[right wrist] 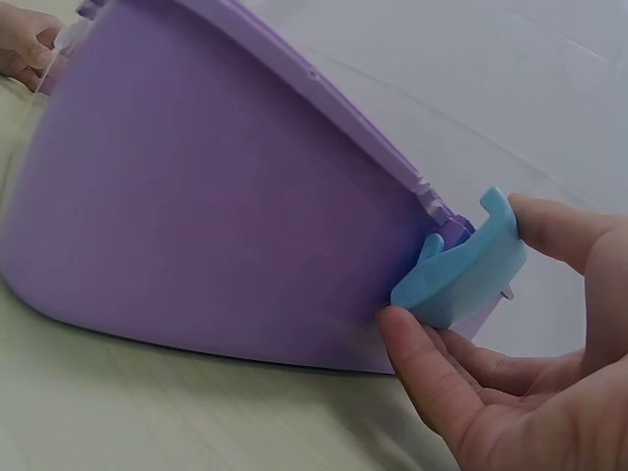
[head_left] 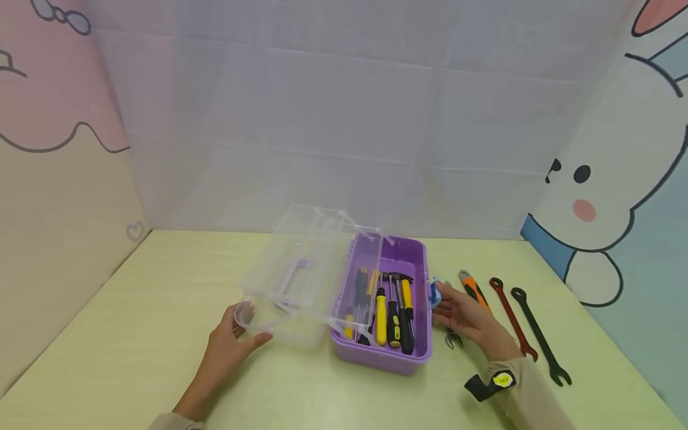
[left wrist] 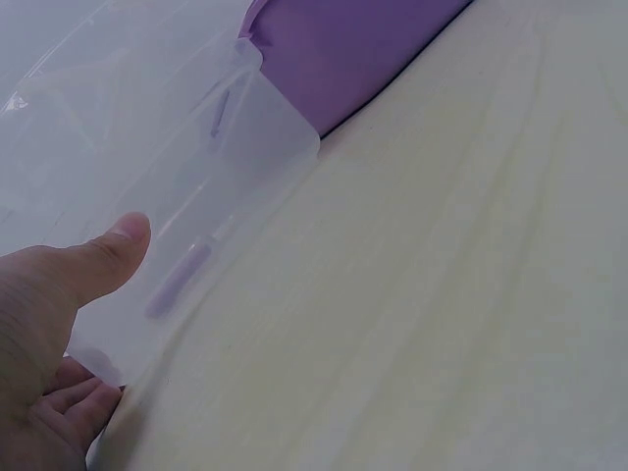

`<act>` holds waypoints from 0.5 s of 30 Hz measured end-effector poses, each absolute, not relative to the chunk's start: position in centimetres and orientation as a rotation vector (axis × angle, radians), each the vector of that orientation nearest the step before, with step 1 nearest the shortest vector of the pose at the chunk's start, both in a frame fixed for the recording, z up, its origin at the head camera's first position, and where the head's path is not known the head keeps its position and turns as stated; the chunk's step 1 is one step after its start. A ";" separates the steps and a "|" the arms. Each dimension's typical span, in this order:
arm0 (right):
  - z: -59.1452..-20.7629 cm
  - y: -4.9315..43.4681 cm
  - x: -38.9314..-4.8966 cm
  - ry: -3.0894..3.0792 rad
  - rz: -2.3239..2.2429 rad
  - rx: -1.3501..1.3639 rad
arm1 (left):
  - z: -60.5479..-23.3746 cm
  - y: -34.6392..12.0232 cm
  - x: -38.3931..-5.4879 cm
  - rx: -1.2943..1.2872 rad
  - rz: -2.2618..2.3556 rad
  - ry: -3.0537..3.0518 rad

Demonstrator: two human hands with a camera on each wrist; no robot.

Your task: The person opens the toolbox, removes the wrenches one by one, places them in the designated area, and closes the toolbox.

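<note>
A purple toolbox [head_left: 376, 360] stands with its clear lid [head_left: 269, 263] swung out to the left. My left hand [head_left: 228, 346] grips the lid's near left edge; the left wrist view has its thumb [left wrist: 123, 250] over the clear plastic and fingers curled beneath. My right hand [head_left: 464, 313] is at the box's right wall. Between thumb and fingertips it pinches a light blue latch [right wrist: 471, 275] that tilts out from the rim. Inside the box lie a yellow screwdriver [head_left: 381, 316], a black-handled hammer [head_left: 405, 337] and several other hand tools, some seen through the lid.
Right of the box, a red wrench [head_left: 513, 319] and a black wrench [head_left: 540, 334] lie on the pale table [head_left: 107, 358]. A tool with an orange and black handle [head_left: 473, 289] and a small silver wrench [head_left: 453, 340] are partly behind the right hand. A white backdrop closes the back.
</note>
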State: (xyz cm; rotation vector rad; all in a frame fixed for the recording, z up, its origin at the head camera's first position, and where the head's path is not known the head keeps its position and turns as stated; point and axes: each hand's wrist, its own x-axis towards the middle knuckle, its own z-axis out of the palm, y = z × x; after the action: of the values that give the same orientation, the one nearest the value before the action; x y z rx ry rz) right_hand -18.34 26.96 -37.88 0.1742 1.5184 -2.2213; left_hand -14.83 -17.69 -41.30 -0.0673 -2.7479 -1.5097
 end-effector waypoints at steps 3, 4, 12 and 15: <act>-37.9 26.8 -18.4 1.536 -2.215 0.181 | -41.3 -17.7 -14.7 -0.071 -1.507 -2.746; -37.9 26.8 -18.4 1.541 -2.212 0.175 | -41.4 -17.7 -14.7 -0.070 -1.507 -2.747; -37.9 26.9 -18.6 1.571 -2.199 0.109 | -41.4 -17.7 -14.8 -0.077 -1.505 -2.736; -38.0 26.9 -18.5 1.545 -2.203 0.111 | -41.4 -17.6 -14.7 -0.091 -1.495 -2.734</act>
State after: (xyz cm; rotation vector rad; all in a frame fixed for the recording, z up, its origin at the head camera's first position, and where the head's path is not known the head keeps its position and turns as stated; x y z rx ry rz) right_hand -18.52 26.91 -37.99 0.1113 1.5448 -2.2030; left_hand -14.74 -17.62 -41.42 -0.0905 -2.7335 -1.4953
